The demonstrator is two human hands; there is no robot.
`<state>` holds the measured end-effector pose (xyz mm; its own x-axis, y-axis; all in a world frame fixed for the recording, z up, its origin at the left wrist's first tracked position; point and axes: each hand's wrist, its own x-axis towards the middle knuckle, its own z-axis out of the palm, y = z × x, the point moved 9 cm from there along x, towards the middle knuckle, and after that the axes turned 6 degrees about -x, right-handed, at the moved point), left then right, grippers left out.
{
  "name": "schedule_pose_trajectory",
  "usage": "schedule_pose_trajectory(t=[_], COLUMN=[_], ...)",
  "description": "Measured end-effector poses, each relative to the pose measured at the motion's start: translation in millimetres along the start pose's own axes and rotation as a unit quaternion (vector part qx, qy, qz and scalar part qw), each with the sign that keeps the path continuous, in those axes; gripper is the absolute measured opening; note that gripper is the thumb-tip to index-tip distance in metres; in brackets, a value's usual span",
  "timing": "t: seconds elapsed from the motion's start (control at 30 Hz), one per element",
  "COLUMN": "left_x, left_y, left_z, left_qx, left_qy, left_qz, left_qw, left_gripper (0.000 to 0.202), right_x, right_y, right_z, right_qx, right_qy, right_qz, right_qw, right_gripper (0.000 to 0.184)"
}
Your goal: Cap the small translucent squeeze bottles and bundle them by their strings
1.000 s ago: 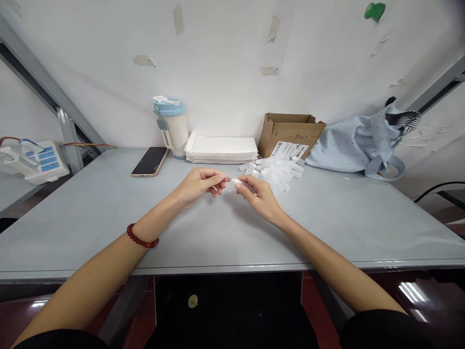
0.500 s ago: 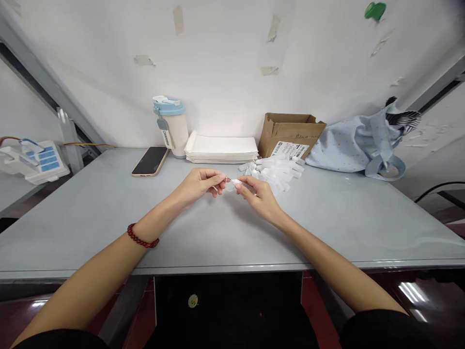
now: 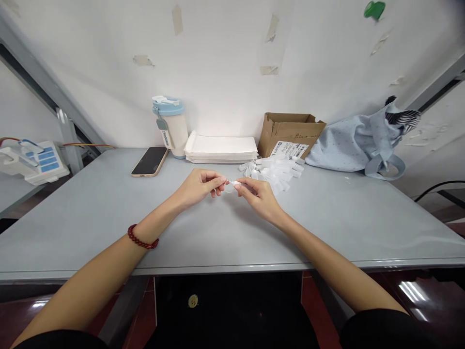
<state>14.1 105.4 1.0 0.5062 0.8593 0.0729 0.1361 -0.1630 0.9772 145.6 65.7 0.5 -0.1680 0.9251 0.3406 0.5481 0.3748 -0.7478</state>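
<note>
Over the middle of the grey table (image 3: 109, 203), my left hand (image 3: 198, 186) and my right hand (image 3: 257, 196) meet fingertip to fingertip. Both pinch one small white piece (image 3: 230, 185) with a thin loop hanging between them. My left wrist wears a red bead bracelet (image 3: 141, 238). Just beyond my right hand lies a pile of similar small white plastic pieces (image 3: 276, 169).
Along the back wall stand a phone (image 3: 149, 161), a blue-lidded cup (image 3: 171, 127), a stack of white sheets (image 3: 221, 149), an open cardboard box (image 3: 290, 133) and a light blue cloth bag (image 3: 359, 143). A white device with blue buttons (image 3: 34, 162) sits at far left.
My fingertips have drawn slightly closer together around the small white piece. Both arms stay in the same place.
</note>
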Motion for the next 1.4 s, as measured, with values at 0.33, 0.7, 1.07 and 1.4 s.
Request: schedule_pose_trajectory(t=[0.33, 0.7, 1.07, 1.4], left_x=[-0.8, 0.1, -0.4, 0.1], left_y=[-0.2, -2.6, -2.1, -8.0], left_z=[3.0, 3.2, -2.7, 2.5], left_qx=[0.027, 0.039, 0.032, -0.003], left_qy=[-0.006, -0.014, 0.012, 0.009], left_qz=[0.001, -0.006, -0.021, -0.021], left_qw=[1.000, 0.999, 0.999, 1.000], left_gripper=[0.027, 0.028, 0.026, 0.021], right_x=[-0.7, -0.1, 0.3, -1.6], right_y=[1.7, 1.8, -1.9, -1.1], right_z=[2.2, 3.4, 1.9, 6.5], right_qx=[-0.024, -0.039, -0.043, -0.057], right_qy=[0.002, 0.002, 0.004, -0.003], right_qz=[-0.016, -0.022, -0.036, -0.050], right_qw=[1.000, 0.999, 0.998, 0.997], right_gripper=[0.029, 0.028, 0.029, 0.026])
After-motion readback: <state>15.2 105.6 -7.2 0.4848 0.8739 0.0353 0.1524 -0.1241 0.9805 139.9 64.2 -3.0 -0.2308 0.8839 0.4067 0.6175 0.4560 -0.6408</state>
